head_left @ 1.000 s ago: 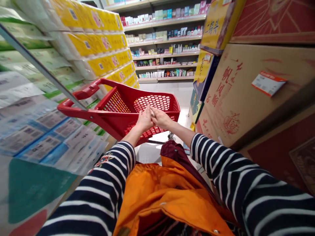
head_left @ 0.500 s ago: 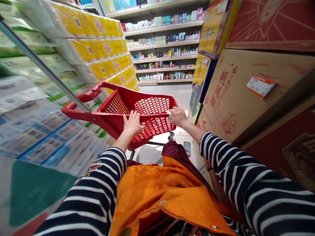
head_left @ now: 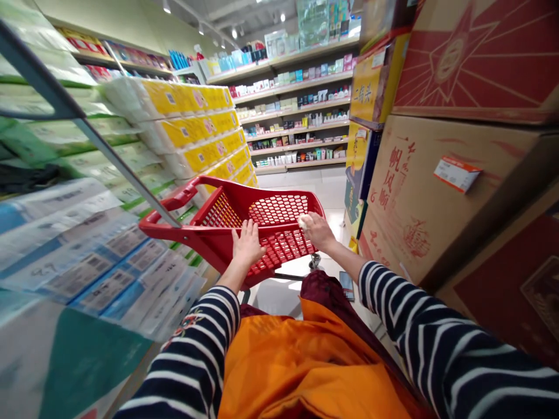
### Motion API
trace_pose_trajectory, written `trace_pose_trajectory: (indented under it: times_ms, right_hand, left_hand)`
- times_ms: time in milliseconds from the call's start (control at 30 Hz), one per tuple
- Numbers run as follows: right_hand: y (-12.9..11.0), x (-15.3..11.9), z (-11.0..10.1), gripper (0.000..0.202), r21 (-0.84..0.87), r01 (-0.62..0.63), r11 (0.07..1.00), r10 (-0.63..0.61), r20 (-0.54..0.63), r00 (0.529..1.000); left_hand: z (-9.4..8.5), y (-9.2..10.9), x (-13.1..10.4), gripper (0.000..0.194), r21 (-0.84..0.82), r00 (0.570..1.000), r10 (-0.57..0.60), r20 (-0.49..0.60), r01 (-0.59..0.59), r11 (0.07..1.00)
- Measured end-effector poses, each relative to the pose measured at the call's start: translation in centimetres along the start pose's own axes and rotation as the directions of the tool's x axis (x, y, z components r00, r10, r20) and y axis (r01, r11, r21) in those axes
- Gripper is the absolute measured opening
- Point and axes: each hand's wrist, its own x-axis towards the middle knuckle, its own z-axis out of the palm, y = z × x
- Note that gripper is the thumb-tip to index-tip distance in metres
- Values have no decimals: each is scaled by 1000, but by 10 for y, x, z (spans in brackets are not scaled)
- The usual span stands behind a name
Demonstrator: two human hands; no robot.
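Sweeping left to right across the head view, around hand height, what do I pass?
Blue-and-white packs → red cart handle → left hand → white wad → right hand → brown carton.

An orange garment (head_left: 305,361) of creased cloth spreads widest. Left of it lies the left sleeve (head_left: 192,355), navy with white stripes and a reddish flower motif (head_left: 188,323); right of it, the right sleeve (head_left: 428,337) bears matching stripes. Beyond its far edge shows deep maroon trouser cloth (head_left: 323,286). Left fingers (head_left: 250,229) and right fingers (head_left: 315,226) are bare.
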Motion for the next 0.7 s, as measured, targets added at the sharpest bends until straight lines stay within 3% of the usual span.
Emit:
trace_pose_trajectory:
  times_ms: [100, 167, 367, 433, 533, 700]
  right_hand:
    - [23, -7, -3, 43, -42, -151, 988, 150, -41, 988]
    - [18, -6, 1, 44, -54, -164, 985, 161, -57, 985]
    - [-54, 16, 26, 41, -11, 55, 998, -56, -91, 994]
    - [-63, 19, 30, 41, -11, 107, 994, -107, -91, 990]
    - [-48, 13, 28, 42, -28, 121, 992, -123, -92, 988]
    - [-13, 1, 16, 45, -68, -73, 995, 66, -96, 993]
  left_hand:
    - [-1, 2, -1, 79, -11, 1000, -7, -6, 7, 1000]
    - [-2, 3, -2, 79, -20, 1000, -8, -7, 7, 1000]
    - [0, 0, -4, 78, -31, 1000, 13, -25, -14, 999]
    - [5, -5, -7, 76, -25, 998, 14, -62, -16, 1000]
    - [12, -13, -15, 72, -15, 989, -57, -136, 56, 998]
    - [14, -18, -22, 71, -25, 984, -78, -158, 75, 997]
